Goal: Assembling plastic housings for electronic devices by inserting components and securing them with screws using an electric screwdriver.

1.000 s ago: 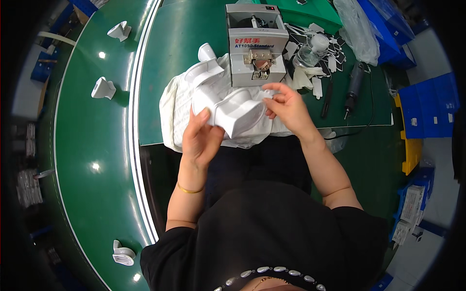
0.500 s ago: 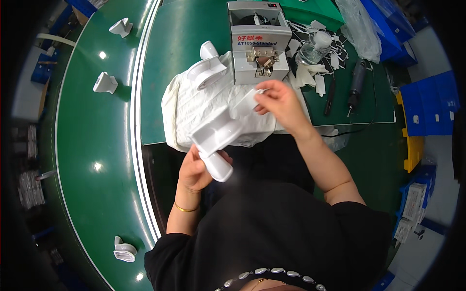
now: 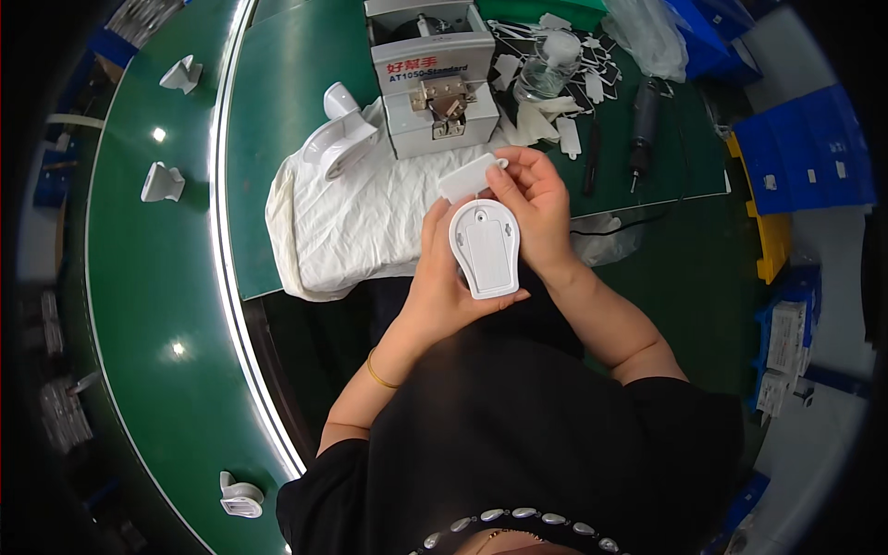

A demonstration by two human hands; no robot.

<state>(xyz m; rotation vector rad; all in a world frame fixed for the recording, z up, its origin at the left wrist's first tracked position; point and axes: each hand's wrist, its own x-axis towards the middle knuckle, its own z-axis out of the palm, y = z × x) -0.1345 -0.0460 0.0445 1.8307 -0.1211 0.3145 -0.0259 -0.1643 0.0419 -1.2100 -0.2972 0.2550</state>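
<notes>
Two bare hands at work over the near edge of the green table (image 3: pixel 277 79), from where I stand. Left hand (image 3: pixel 442 282) cups a white shell (image 3: pixel 487 254), flat base up, rounded end away from the person; fingers curled round its left side, thumb along the narrow near end, the rest hidden underneath. Right hand (image 3: pixel 535 199) pinches a thin white lid (image 3: pixel 465 179) between thumb and forefinger at its tabbed end, other fingers bent in close. Lid sits just past the shell's rounded end, touching or not I can't tell. White cushion (image 3: pixel 356 242) on the table's near left corner, hanging a bit over the near edge; a second shell (image 3: pixel 342 146) rests on its far left part. Grey machine (image 3: pixel 439 129) stands right behind the cushion, toward the far edge. To its right, a clear bottle (image 3: pixel 544 79) among white and black scraps (image 3: pixel 601 69). Driver (image 3: pixel 646 125) toward the right edge, tip pointing at the near edge, slim black tool (image 3: pixel 591 157) just left of it. Green bin (image 3: pixel 578 13) at the far edge. Belt (image 3: pixel 148 296) runs past the table's left edge, three white parts (image 3: pixel 164 182) spaced along its middle.
</notes>
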